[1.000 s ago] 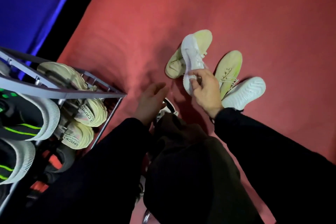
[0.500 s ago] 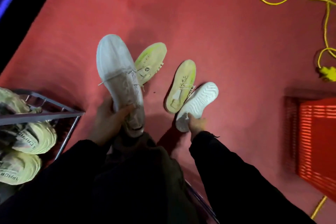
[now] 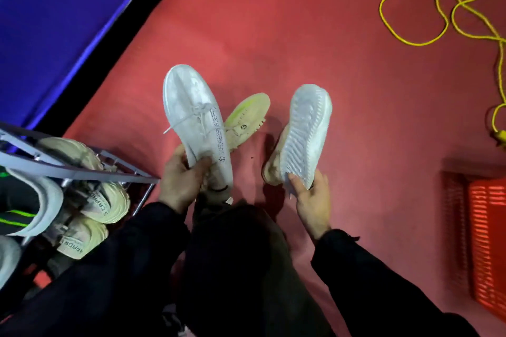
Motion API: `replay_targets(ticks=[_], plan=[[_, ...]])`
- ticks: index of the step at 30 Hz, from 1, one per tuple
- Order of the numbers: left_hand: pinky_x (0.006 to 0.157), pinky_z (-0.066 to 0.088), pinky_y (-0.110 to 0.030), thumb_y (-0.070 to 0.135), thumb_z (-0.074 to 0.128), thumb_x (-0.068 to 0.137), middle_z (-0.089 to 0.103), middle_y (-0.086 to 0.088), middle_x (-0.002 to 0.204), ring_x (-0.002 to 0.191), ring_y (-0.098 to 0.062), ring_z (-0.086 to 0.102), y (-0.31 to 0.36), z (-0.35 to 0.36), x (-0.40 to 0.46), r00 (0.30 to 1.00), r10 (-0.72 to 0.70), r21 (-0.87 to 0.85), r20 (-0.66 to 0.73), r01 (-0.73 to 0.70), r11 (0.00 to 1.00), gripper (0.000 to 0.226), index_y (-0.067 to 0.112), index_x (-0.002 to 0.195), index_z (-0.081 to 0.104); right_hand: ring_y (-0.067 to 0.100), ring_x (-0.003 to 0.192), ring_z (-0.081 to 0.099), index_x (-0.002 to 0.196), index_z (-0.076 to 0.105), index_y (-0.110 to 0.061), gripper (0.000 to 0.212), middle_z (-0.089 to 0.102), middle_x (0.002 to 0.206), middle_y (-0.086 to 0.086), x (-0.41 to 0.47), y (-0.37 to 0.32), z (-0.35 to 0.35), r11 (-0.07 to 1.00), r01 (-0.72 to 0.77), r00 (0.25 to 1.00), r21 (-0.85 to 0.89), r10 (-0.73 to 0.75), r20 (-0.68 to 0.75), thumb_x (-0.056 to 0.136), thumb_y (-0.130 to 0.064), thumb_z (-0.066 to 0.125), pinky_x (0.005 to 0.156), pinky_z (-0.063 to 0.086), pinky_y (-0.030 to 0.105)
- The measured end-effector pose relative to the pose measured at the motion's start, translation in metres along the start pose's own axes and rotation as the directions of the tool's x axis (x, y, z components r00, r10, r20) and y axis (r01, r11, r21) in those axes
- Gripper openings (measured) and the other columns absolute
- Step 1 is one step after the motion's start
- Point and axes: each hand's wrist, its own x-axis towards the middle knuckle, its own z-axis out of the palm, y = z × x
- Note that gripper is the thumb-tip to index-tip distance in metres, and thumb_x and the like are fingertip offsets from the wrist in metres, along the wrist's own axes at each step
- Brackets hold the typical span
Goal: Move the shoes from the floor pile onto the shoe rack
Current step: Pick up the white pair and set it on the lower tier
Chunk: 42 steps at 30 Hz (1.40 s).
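Head view: the left hand (image 3: 182, 175) grips a white sneaker (image 3: 195, 120) by its heel at centre frame, toe pointing up. The right hand (image 3: 310, 200) pinches the heel of a second sneaker (image 3: 304, 137), sole facing the camera. A yellow-green shoe (image 3: 246, 120) lies on the red floor (image 3: 301, 22) between them. The shoe rack (image 3: 79, 172) stands at lower left. The shoes look light and soft; the firmer heel seems the best hold.

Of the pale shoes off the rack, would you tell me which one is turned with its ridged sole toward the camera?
The white shoe in the right hand, the sole-up shoe. The laced shoe in the left hand shows its upper, as does the yellow-green shoe on the floor.
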Motion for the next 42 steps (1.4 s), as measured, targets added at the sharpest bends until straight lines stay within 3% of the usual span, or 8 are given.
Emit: replay_targets(ticks=[4,8,17,20,23,28,37,42], plan=[[0.080,0.056,-0.035,0.003,0.055,0.094,0.067,-0.005,0.111,0.092,-0.019,0.067,0.048,-0.023,-0.030,0.981,0.189,0.052,-0.049,-0.186,0.981,0.070,0.033,0.148,0.022,0.020,0.102,0.045,0.111,0.073,-0.020,0.035,0.050,0.099,-0.002,0.006,-0.075,-0.023,0.867,0.448,0.892,-0.218,-0.450,0.042,0.084,0.001,0.067,0.093,0.041,0.041],[0.078,0.058,-0.034,-0.004,0.051,0.090,0.075,-0.004,0.089,0.090,-0.023,0.069,0.077,-0.068,-0.066,0.989,0.142,0.063,-0.051,-0.139,0.988,0.032,0.018,0.101,0.072,0.020,0.141,0.031,0.112,0.075,-0.018,0.062,0.057,0.127,0.004,-0.001,-0.158,-0.028,0.700,0.699,0.715,-0.146,-0.688,0.124,0.068,0.020,0.052,0.122,0.021,0.043],[0.069,0.058,-0.030,0.035,0.066,0.089,0.077,-0.003,0.079,0.072,-0.016,0.073,0.107,-0.149,-0.208,0.998,0.025,-0.341,0.059,-0.003,0.940,0.023,0.014,0.093,0.074,0.038,0.154,0.019,0.120,0.072,-0.025,0.060,0.034,0.160,0.016,-0.086,-0.309,0.008,0.092,0.991,0.122,-0.099,-0.927,0.356,0.076,0.012,0.058,0.124,0.016,0.055],[0.061,0.054,-0.022,0.017,0.058,0.096,0.074,-0.002,0.069,0.062,-0.013,0.069,0.090,-0.162,-0.250,0.993,0.087,-0.256,-0.083,-0.106,0.961,0.032,0.010,0.071,0.076,0.004,0.154,0.012,0.153,0.034,-0.039,0.083,0.007,0.170,-0.002,-0.132,-0.309,0.040,0.492,0.870,0.437,0.044,-0.808,0.396,0.085,-0.001,0.064,0.122,0.022,0.029],[0.074,0.048,-0.028,0.044,0.065,0.087,0.068,-0.004,0.078,0.073,-0.013,0.064,0.069,-0.168,-0.288,0.948,0.180,-0.142,-0.261,-0.223,0.964,0.036,0.011,0.071,0.067,0.013,0.130,0.056,0.147,0.041,-0.034,0.052,0.051,0.151,0.009,-0.195,-0.295,0.060,0.905,0.261,0.661,0.337,-0.422,0.620,0.099,-0.019,0.058,0.112,0.045,0.037],[0.096,0.046,-0.025,0.067,0.057,0.076,0.060,0.000,0.109,0.104,-0.002,0.060,0.014,-0.198,-0.348,0.816,0.161,-0.032,-0.554,-0.215,0.976,0.035,0.038,0.085,0.074,0.022,0.103,0.074,0.124,0.061,-0.014,0.039,0.076,0.114,0.010,-0.295,-0.263,0.073,0.969,0.139,0.268,0.205,-0.237,0.934,0.088,-0.022,0.074,0.089,0.058,0.034],[0.118,0.028,-0.025,0.004,0.060,0.083,0.046,0.033,0.138,0.137,0.003,0.040,-0.113,-0.258,-0.455,0.733,0.114,0.052,-0.671,-0.107,0.993,0.081,0.053,0.143,0.036,0.017,0.096,0.074,0.117,0.066,-0.026,0.039,0.077,0.108,0.003,-0.336,-0.227,0.132,0.962,0.268,0.201,0.055,-0.112,0.973,0.092,0.001,0.054,0.082,0.056,0.037],[0.073,0.055,-0.021,-0.010,0.054,0.058,0.072,0.000,0.122,0.095,-0.017,0.068,-0.155,-0.281,-0.488,0.715,-0.166,-0.466,-0.679,-0.246,0.850,0.097,0.036,0.143,0.044,0.021,0.086,0.074,0.095,0.072,-0.035,0.030,0.076,0.093,0.005,-0.349,-0.214,0.153,0.886,0.457,0.148,-0.081,0.015,0.989,0.069,-0.024,0.062,0.083,0.055,0.046]])
